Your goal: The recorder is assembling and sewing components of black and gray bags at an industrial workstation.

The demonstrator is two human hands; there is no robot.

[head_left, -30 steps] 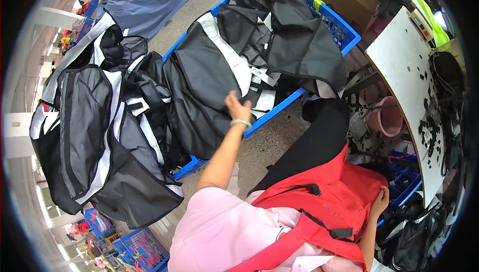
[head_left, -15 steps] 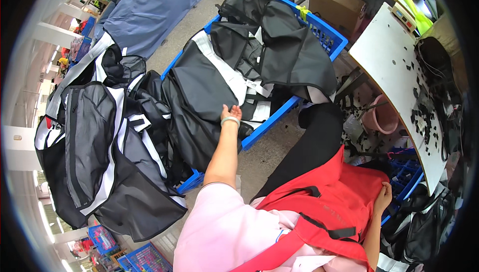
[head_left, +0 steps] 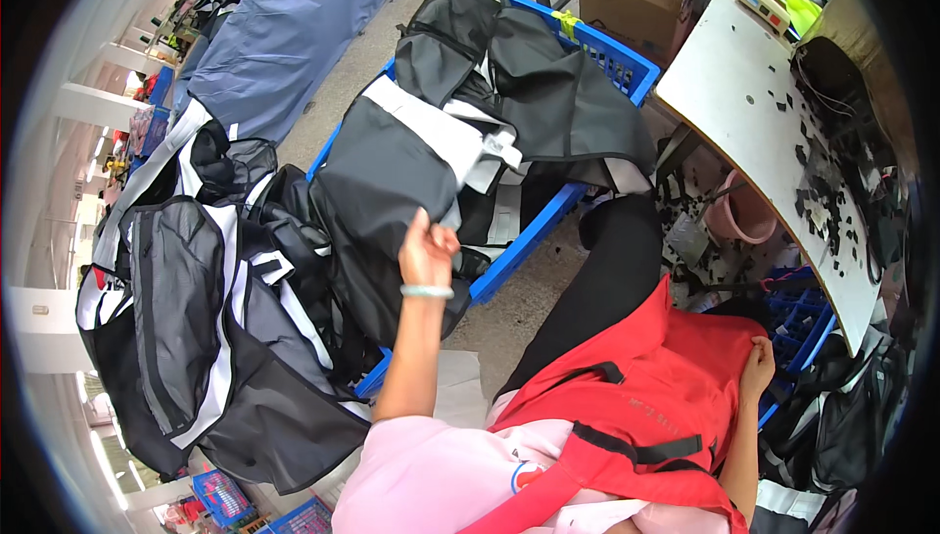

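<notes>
My left hand (head_left: 428, 252) is closed, its fingers pinching the edge of a black fabric piece with a wide white strip (head_left: 377, 162). This piece lies over a long blue plastic basket (head_left: 529, 245), its near part drawn up toward the hand. More black fabric pieces with white parts (head_left: 548, 84) cover the basket's far end. At the right, my right hand (head_left: 758, 368) is at the side edge of the red apron (head_left: 676, 358) on my lap. Its fingers are curled against the apron's cloth, and their tips are partly hidden.
Left of the basket is a heap of black and grey fabric pieces with white strips (head_left: 186, 309). A white table (head_left: 725, 74) with dark scraps stands at the right, with a pink bin (head_left: 739, 209) beneath. Behind are a cardboard box (head_left: 634, 7) and a grey-blue cloth cover (head_left: 284, 40).
My left hand has turned from palm-up and partly spread to a closed grip, drawing the black fabric's edge nearer and shifting its white strip. My right hand stays at the apron.
</notes>
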